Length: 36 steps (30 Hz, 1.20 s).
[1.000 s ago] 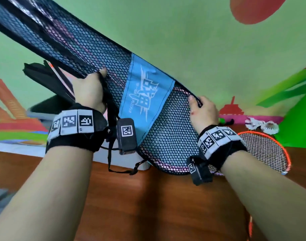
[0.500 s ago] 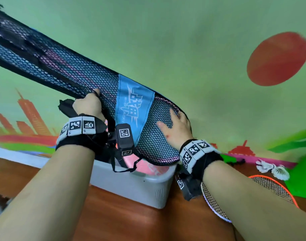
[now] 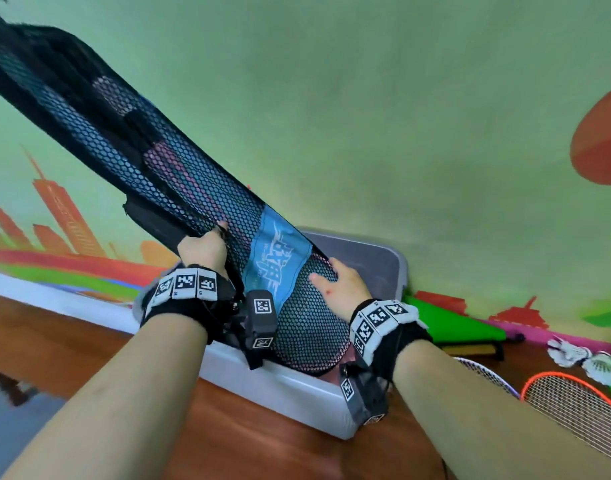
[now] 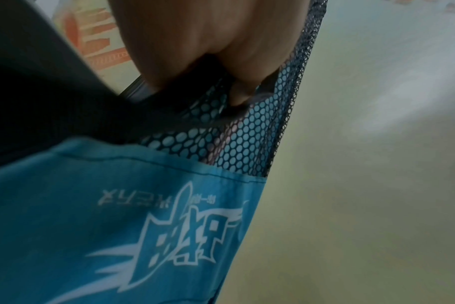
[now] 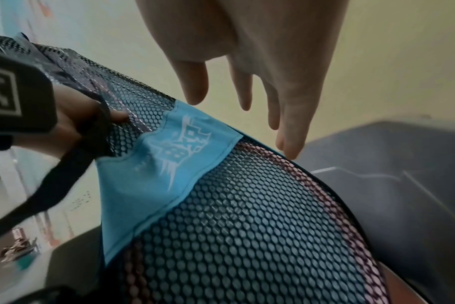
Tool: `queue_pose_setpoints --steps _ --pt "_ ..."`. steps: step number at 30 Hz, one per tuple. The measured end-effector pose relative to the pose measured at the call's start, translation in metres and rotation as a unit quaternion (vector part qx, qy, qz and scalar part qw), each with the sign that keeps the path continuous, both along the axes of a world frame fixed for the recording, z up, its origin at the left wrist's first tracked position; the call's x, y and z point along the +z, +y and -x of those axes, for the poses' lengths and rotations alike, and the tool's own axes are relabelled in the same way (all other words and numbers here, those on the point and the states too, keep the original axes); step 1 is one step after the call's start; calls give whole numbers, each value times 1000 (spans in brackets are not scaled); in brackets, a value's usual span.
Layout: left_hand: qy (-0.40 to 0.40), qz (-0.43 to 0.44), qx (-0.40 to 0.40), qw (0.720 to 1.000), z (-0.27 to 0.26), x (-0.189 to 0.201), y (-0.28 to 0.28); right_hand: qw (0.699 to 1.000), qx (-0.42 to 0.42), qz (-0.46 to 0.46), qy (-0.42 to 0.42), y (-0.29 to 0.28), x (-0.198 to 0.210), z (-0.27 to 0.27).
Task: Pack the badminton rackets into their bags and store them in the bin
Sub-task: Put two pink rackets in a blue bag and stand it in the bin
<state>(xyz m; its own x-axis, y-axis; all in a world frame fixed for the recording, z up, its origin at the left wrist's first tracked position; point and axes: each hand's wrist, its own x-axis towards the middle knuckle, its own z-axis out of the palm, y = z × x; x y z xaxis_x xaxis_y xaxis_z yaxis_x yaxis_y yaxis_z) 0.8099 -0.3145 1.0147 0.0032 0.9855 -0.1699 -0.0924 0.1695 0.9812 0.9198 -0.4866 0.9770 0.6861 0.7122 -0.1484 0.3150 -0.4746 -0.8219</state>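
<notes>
A black mesh racket bag with a blue printed band holds a pink-framed racket. It slants from upper left down into the grey plastic bin, its head end inside the bin. My left hand grips the bag's edge and black strap, also seen in the left wrist view. My right hand lies with straight fingers on the mesh head, fingertips at the bag's far rim.
The bin stands on a brown wooden table against a green painted wall. To the right lie an orange-framed racket, a white-framed racket, two shuttlecocks and a green bag.
The bag has come down and away from me, its head end now in the bin. My right hand went from gripping the bag's edge to lying flat on the mesh.
</notes>
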Motion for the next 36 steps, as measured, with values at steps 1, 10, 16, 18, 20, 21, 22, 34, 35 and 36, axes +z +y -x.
queue_pose_setpoints --steps 1,10,16,18,20,21,22,34,35,36 --pt "6 8 -16 1000 -4 -11 4 1000 -7 12 11 4 -7 -2" --pt "170 101 -221 955 -22 -77 31 995 -21 60 75 26 -31 -15" --pt "546 -41 -340 765 -14 -83 41 992 -49 49 102 37 -33 -14" --pt "607 -86 -375 696 -10 -86 45 991 -47 56 109 38 -31 -11" --pt "665 -135 -402 615 -5 -88 47 991 -44 55 110 40 -29 -9" --pt "681 -153 -424 577 -5 -89 51 992 -43 55 108 42 -29 -7" --pt "681 -168 -438 562 -5 -90 55 992 -40 54 107 44 -29 -5" --pt "532 -68 -385 751 -24 -104 76 992 -38 46 115 58 -29 2" --pt "531 -60 -401 744 -27 -104 77 991 -40 44 118 59 -29 2" --pt "524 -43 -414 743 -27 -109 81 991 -42 43 121 59 -30 3"
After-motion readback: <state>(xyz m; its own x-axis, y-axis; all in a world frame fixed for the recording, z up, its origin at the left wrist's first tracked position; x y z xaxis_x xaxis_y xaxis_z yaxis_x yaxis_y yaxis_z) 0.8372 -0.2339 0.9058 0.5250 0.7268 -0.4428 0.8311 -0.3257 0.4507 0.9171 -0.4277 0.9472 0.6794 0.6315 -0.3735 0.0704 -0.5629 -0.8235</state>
